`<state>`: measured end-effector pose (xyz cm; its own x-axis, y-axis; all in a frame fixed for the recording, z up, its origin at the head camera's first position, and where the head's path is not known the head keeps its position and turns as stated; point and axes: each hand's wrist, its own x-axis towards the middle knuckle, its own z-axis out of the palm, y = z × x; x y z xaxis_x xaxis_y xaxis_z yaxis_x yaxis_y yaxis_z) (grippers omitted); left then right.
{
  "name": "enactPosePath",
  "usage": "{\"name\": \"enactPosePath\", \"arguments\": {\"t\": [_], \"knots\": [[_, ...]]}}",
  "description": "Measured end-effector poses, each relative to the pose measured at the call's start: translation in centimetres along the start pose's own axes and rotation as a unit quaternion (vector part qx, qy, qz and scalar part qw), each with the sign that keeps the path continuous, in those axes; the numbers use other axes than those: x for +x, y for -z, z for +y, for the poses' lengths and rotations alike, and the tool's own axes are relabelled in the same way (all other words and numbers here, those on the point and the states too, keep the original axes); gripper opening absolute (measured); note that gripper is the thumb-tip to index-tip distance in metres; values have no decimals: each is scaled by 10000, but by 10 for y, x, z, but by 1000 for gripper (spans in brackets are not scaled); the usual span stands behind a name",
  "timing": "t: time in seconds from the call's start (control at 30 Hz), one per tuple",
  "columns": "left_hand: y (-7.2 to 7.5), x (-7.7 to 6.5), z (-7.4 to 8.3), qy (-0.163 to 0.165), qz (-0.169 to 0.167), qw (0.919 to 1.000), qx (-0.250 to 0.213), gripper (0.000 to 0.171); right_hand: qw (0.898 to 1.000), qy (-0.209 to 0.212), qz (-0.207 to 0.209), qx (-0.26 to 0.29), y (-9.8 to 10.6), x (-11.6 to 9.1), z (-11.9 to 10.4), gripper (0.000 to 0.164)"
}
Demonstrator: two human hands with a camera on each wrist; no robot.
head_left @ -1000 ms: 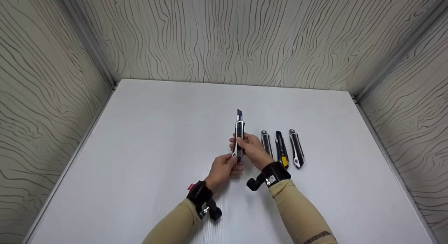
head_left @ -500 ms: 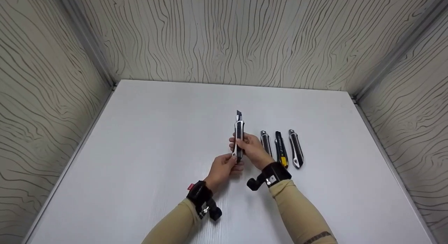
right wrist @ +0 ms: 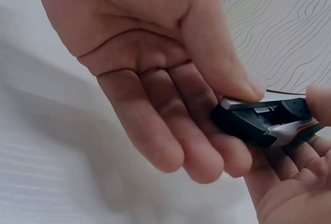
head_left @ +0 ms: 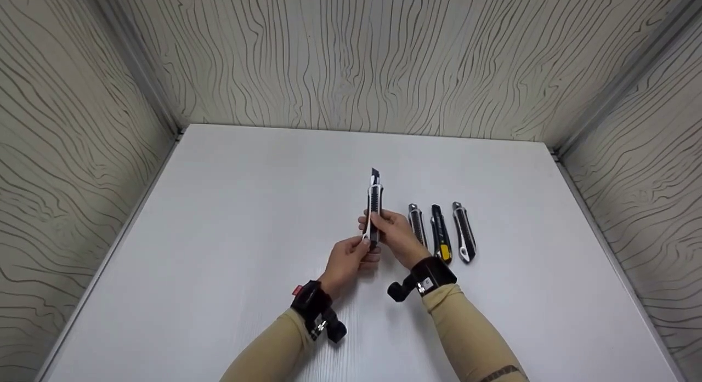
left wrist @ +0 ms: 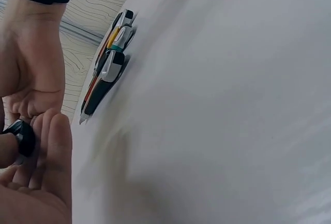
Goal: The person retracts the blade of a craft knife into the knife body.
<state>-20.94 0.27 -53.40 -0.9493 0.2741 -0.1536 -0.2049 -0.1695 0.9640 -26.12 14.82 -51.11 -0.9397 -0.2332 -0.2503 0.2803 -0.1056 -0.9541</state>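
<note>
A silver-and-black utility knife is held upright in the head view, its short dark blade out at the far end. My right hand grips the handle, thumb lying along the front. Low on the handle, my left hand pinches the rear end. The right wrist view shows that black rear end between the thumb and fingers of the left hand, with part of the right hand at lower right. In the left wrist view, only the knife's dark end shows between the fingers.
Right of the hands, a silver knife, a black-and-yellow knife and another silver knife lie side by side on the white table. The right hand partly covers the nearest one. Wood-patterned walls enclose the table's back and sides.
The held knife has shifted slightly away from me and tilted a little, its blade tip higher in view. My left hand has edged up and left with it; the right hand has barely moved.
</note>
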Motion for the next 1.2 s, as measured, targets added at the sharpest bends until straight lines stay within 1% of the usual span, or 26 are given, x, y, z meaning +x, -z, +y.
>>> {"name": "enactPosePath", "arguments": {"t": [0.13,0.3,0.53,0.67,0.8,1.0,1.2], "knots": [[-2,0,-3,127,67,9999,-16,35,9999,41,87,113,-1,0,2,40],[-3,-1,-4,223,20,9997,-31,38,9998,64,130,130,-3,1,4,38],[-2,-2,-6,190,-48,9998,-56,38,9996,42,212,168,-4,1,6,35],[-1,-2,-9,59,-120,9999,-108,38,9994,43,281,178,-5,0,7,32],[-2,-1,-9,98,-64,9998,-142,38,9995,78,283,120,-5,0,7,32],[-4,0,-9,165,46,9998,42,38,9995,82,304,-27,-5,-1,6,32],[-4,0,-7,240,92,9996,-66,37,9995,129,295,-37,-6,-2,6,33]]}}
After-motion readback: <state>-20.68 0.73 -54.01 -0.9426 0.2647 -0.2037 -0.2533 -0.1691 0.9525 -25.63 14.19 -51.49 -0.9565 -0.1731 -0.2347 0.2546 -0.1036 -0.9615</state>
